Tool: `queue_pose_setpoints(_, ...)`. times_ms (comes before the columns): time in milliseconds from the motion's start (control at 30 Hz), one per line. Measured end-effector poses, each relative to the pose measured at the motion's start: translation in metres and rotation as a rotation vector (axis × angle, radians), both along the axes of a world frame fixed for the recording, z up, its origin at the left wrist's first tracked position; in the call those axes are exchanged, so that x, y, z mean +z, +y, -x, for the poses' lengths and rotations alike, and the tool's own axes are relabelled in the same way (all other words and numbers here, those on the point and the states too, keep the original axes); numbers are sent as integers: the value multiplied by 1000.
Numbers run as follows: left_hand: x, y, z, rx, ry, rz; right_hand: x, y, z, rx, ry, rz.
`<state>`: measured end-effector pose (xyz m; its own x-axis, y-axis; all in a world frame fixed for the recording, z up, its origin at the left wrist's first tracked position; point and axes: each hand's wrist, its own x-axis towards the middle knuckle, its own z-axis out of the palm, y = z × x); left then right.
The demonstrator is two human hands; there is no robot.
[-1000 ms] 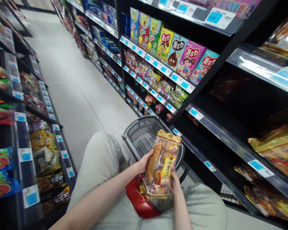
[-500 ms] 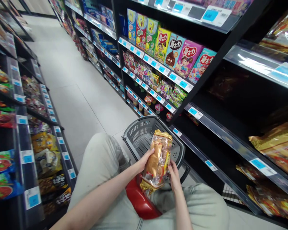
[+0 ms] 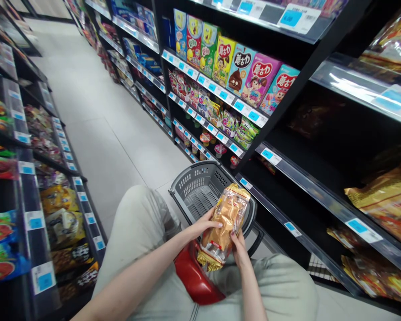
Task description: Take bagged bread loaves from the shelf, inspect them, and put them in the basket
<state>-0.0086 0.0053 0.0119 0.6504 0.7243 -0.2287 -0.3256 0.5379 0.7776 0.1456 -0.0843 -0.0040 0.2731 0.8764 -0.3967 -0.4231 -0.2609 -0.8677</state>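
Observation:
A gold and clear plastic snack packet (image 3: pixel 227 216) with crimped gold ends is held between both hands above my lap. My left hand (image 3: pixel 207 224) grips its left edge, thumb lying across the front. On the lower right side, my right hand (image 3: pixel 239 245) holds it with the thumb on the front. Beyond and partly under the packet stands a grey shopping basket (image 3: pixel 200 187) with slotted walls; its near part is hidden. Below the packet, a glossy red object (image 3: pixel 197 278) rests between my legs, its kind unclear.
Shelves (image 3: pixel 290 178) with price tags rise at the right, bearing gold packets (image 3: pixel 387 196). Colourful snack boxes (image 3: pixel 242 71) line a shelf ahead. Another shelf unit (image 3: pixel 30 191) with bagged snacks runs along the left. A grey tiled aisle (image 3: pixel 96 120) stretches away between them.
The packet has turned so that its gold front faces up more, and its top has tipped to the right. My left thumb now lies across the front; my right thumb has moved onto it.

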Motion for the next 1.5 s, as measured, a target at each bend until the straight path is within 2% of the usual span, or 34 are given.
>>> queue_pose_setpoints(200, 9, -2, -3, 55, 38, 15, 0, -1, 1, -6, -38, -23)
queue_pose_setpoints(433, 15, -1, -3, 35, 36, 11, -2, -3, 1, -34, -56, -53)
queue_pose_setpoints(967, 6, -2, -1, -32, -31, -4, 2, -6, -1, -15, 47, -29)
queue_pose_setpoints(1200, -4, 2, 1, -72, -81, -111, -5, -8, -6, 54, -141, -78)
queue_pose_setpoints(1300, -10, 4, 0, -64, -71, -174, 7, -6, -13, 31, -110, -111)
queue_pose_setpoints(1400, -20, 5, 1, -131, -27, -275, 29, -4, -28, -126, -84, -196)
queue_pose_setpoints(1500, -27, 3, 1, -195, 107, -440, 47, -8, -47, -286, -226, -189)
